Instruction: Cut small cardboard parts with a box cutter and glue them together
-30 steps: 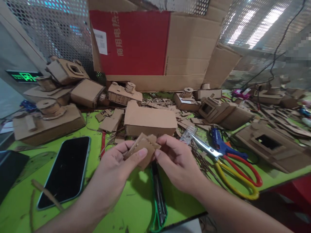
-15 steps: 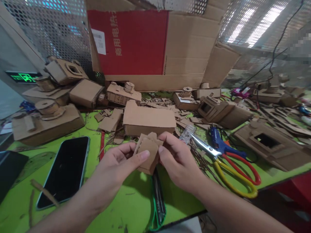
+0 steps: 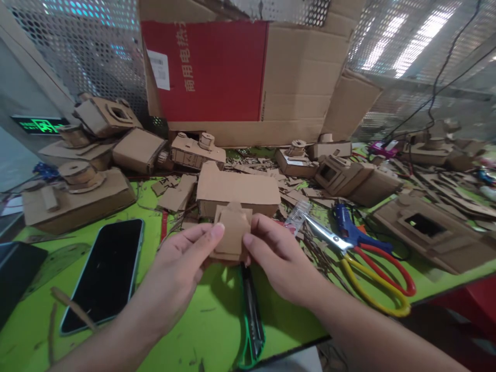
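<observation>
Both hands hold one small folded cardboard piece [image 3: 232,231] above the green table [image 3: 217,325]. My left hand [image 3: 182,268] pinches its left side with the thumb on top. My right hand [image 3: 277,261] grips its right side with thumb and fingers closed on it. The piece stands roughly upright, its flat face toward me. Directly behind it sits a plain cardboard box [image 3: 237,192]. A green utility knife [image 3: 252,316] lies on the table just below my hands.
A black phone [image 3: 106,274] lies at the left. Scissors with red and yellow handles [image 3: 372,276] and a blue glue gun [image 3: 349,230] lie at the right. Cardboard tank models [image 3: 73,194] and scraps crowd the back, before a large red and brown carton [image 3: 248,77].
The cardboard piece has been turned from a tilted pose to upright, facing me. Both hands shifted slightly forward toward the box while keeping their grip.
</observation>
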The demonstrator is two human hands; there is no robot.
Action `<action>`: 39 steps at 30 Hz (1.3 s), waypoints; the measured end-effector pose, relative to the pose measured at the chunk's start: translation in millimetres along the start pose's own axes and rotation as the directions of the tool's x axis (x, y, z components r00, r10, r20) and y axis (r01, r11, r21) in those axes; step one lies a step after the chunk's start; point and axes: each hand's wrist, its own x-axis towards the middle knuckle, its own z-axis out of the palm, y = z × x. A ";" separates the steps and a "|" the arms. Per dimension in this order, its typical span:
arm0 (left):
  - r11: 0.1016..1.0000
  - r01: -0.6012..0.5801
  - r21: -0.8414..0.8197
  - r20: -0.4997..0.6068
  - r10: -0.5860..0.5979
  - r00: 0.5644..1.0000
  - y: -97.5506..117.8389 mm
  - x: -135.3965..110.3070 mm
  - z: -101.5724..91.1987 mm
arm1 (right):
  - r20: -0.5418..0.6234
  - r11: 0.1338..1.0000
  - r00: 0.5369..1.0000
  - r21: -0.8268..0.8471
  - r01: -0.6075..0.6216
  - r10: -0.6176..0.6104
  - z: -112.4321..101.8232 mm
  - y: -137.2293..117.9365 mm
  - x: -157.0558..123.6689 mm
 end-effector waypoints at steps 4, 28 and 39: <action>0.999 -0.026 -0.037 0.027 0.027 0.999 2.3 -1.1 2.5 | 0.000 0.982 0.999 0.184 -0.048 0.048 -5.9 6.6 4.0; 0.995 -0.099 0.029 -0.029 0.100 0.995 1.6 0.0 2.5 | -0.057 0.641 0.799 -0.632 0.435 -0.598 -10.1 12.0 -0.8; 0.993 -0.048 0.110 -0.030 0.052 0.998 2.1 -4.0 3.9 | -0.125 0.827 0.906 -0.473 0.305 -0.405 -4.7 9.1 0.3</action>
